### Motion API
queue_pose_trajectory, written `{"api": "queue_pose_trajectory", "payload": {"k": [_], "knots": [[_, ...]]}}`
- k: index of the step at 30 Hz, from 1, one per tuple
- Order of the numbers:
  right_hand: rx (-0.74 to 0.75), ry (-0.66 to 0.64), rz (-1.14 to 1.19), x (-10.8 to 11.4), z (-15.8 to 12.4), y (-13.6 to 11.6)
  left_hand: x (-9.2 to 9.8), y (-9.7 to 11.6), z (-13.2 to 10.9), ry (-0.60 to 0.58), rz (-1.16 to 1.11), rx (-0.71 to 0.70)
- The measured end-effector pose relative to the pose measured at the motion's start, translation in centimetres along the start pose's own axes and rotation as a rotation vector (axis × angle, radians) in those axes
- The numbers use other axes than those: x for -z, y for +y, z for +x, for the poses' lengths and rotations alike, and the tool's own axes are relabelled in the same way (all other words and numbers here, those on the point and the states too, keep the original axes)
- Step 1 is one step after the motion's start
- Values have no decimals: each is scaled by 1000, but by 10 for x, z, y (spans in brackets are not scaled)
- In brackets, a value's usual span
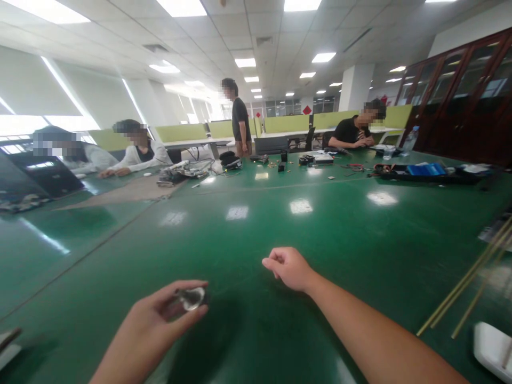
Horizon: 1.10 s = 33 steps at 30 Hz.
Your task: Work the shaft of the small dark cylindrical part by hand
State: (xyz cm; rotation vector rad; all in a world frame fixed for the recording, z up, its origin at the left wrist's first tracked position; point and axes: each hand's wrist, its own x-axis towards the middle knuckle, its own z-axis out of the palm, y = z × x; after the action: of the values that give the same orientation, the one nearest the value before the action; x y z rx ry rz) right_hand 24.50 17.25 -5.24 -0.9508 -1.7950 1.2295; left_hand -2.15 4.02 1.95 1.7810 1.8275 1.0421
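Head view: a shiny metal piece (192,297) was pinched in the left hand (154,322). The right hand (290,268) was curled empty beside it. Steady holding was judged needed.

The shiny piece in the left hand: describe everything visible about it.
The shiny piece is small and silvery, and looks like polished metal or reflective foil. It has a rounded, slightly cupped face that catches the ceiling light; finer detail is blurred. The left hand pinches it between thumb below and fingers above, holding it over the green table. Part of its left side is hidden behind the fingers. The right hand, loosely curled, is apart from it.
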Motion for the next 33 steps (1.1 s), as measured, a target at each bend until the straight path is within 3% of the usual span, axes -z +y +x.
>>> {"api": "queue_pose_trajectory", "payload": {"k": [2, 4, 6, 9, 14, 23, 33], "knots": [[7, 0, 81, 0, 0, 1, -26, 19, 18, -140, 6, 18], [20, -15, 136, -1, 0, 2, -49, 29, 30, -170, 100, -11], [29, -34, 146, -1, 0, 1, -68, 27, 37, -145, 142, -82], [57, -64, 66, -2, -2, 1, -83, 7, 39, -100, 134, -219], [116, -122, -95, -3, -5, -1, -86, -18, 35, -4, 146, -371], [200, -126, -177, -2, -10, -6, -90, -5, 30, 1, 128, -487], [239, -109, -203, -3, -10, -3, -96, -8, 31, -16, 90, -442]]}}
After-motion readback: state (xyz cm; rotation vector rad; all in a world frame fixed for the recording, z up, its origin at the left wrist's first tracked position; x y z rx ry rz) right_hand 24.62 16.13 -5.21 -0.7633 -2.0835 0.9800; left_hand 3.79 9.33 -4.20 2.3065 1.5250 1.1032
